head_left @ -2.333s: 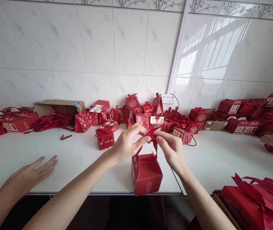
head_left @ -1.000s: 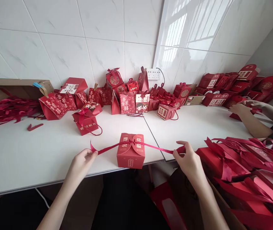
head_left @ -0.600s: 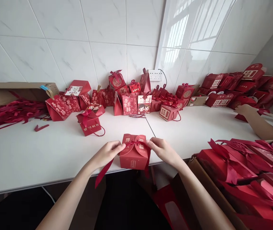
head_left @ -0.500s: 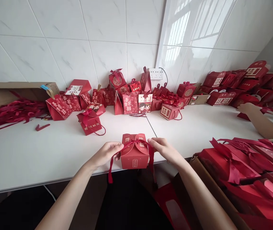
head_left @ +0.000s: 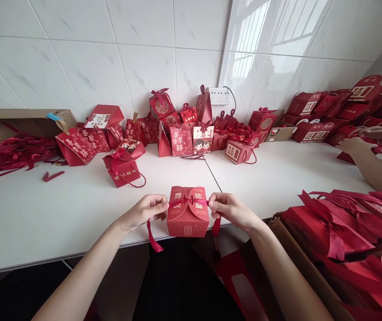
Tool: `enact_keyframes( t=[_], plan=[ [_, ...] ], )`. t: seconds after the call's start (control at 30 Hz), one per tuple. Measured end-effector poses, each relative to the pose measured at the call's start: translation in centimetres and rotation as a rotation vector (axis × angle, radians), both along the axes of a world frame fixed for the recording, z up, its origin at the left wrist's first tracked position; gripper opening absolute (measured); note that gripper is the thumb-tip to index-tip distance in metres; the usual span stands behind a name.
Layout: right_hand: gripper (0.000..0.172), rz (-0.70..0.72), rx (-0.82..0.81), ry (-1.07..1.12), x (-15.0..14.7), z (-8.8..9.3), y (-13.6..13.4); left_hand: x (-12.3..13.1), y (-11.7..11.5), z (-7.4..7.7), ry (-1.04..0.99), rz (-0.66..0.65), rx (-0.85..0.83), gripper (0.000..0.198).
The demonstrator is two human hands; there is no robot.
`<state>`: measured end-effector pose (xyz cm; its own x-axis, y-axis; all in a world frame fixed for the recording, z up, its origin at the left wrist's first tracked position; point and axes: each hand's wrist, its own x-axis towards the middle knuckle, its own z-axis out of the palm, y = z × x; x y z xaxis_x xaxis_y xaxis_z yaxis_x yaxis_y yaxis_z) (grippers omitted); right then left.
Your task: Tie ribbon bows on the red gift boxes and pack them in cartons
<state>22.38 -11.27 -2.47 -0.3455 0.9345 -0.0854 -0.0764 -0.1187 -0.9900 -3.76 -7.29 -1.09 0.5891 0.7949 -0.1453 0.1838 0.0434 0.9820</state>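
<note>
At the near edge of the white table (head_left: 43,209), a small red box (head_left: 187,220) stood between the person's two hands, its rounded top flaps folded shut. A red ribbon (head_left: 188,202) ran across those flaps and was drawn taut to either side. The left hand (head_left: 146,211) was closed on the ribbon just left of the box, pinching it between thumb and fingers. The right hand (head_left: 229,209) pinched it the same way just right of the box. Both loose ends hung down past the table edge.

To my eye this was the tightening of a knot, and it wanted an even, level pull from both sides, so that the crossing stayed over the seam where the flaps met. Too hard a tug would likely have buckled the thin card. An uneven one could have slid the box off the edge it sat so close to.

Far across the table, a heap of finished boxes (head_left: 180,133) lay against the tiled wall. One box with a bow (head_left: 124,169) stood apart, nearer on the left. Loose ribbons (head_left: 17,154) lay far left beside a cardboard carton (head_left: 17,120). Another person's hand (head_left: 358,145) worked at the far right.
</note>
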Motion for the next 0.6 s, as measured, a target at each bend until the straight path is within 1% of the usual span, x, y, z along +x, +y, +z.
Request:
enact_keyframes(
  t=[0.1,0.27,0.37,0.5,0.6],
  plan=[
    [0.042,-0.034,0.022,-0.095,0.4,0.4,0.1,-0.3,0.4,-0.5,0.013,-0.022,0.013,0.046],
    [0.042,-0.05,0.09,-0.249,0.7,1.5,-0.2,-0.6,0.8,-0.9,-0.01,-0.087,0.034,0.048],
    [0.04,-0.059,0.122,-0.284,0.9,1.5,0.0,-0.5,0.9,-1.0,-0.025,-0.107,0.021,0.049],
    [0.036,-0.017,0.156,-0.309,1.1,0.9,0.7,-0.3,0.4,-0.9,-0.041,-0.056,-0.039,0.051],
    [0.037,0.025,0.164,-0.315,1.1,0.9,0.7,0.0,-0.7,-1.0,-0.025,-0.006,-0.045,0.044]
  ],
)
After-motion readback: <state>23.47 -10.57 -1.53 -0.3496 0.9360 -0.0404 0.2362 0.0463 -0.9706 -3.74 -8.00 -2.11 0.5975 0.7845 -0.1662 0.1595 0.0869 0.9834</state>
